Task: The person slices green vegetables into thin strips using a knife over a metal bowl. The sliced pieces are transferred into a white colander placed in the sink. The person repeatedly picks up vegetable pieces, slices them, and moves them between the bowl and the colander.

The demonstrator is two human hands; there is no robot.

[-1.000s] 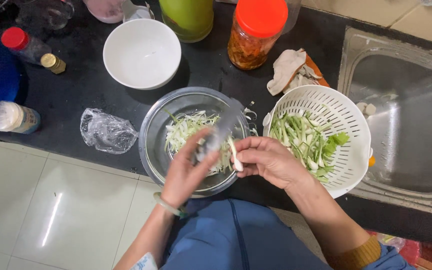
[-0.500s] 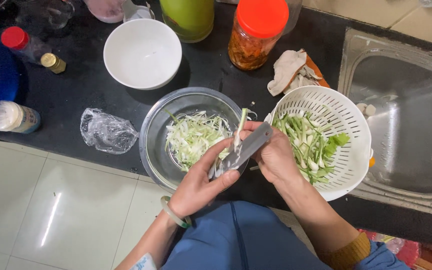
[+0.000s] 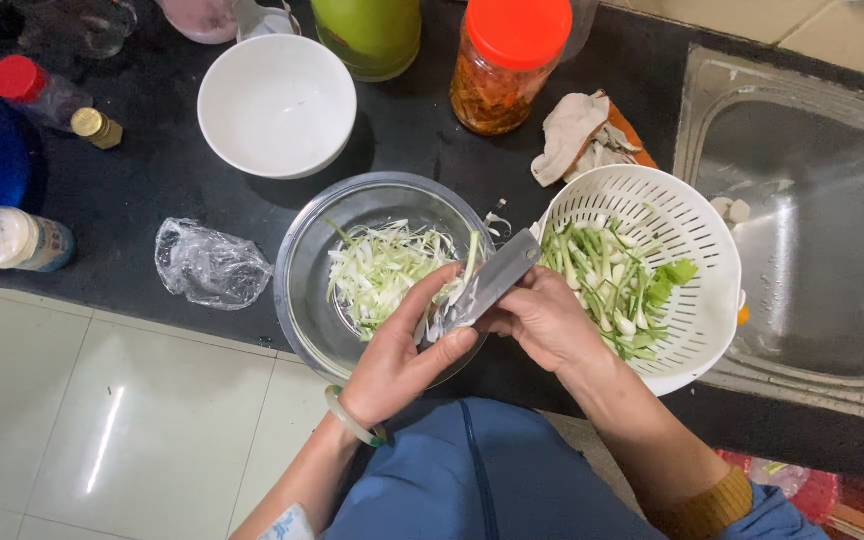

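My right hand (image 3: 548, 322) grips a knife (image 3: 492, 282) whose blade slants over the near rim of a glass bowl (image 3: 304, 290) holding shredded pale green vegetable (image 3: 382, 270). My left hand (image 3: 404, 352) holds a green vegetable stalk (image 3: 469, 262) against the blade, fingers under the cut end. A jade bangle (image 3: 350, 420) circles the left wrist. To the right stands a white colander (image 3: 697, 300) with chopped green stalks and leaves (image 3: 617, 275).
On the black counter (image 3: 152, 200): an empty white bowl (image 3: 277, 105), a crumpled plastic bag (image 3: 210, 265), an orange-lidded pickle jar (image 3: 507, 60), a green container (image 3: 372, 30), small bottles at left, a cloth (image 3: 572, 135). A steel sink (image 3: 802, 230) is at right; tiled floor below.
The knife has swung from over the bowl's middle toward its right rim. Both hands have shifted slightly right and nearer, still working the stalk against the blade.
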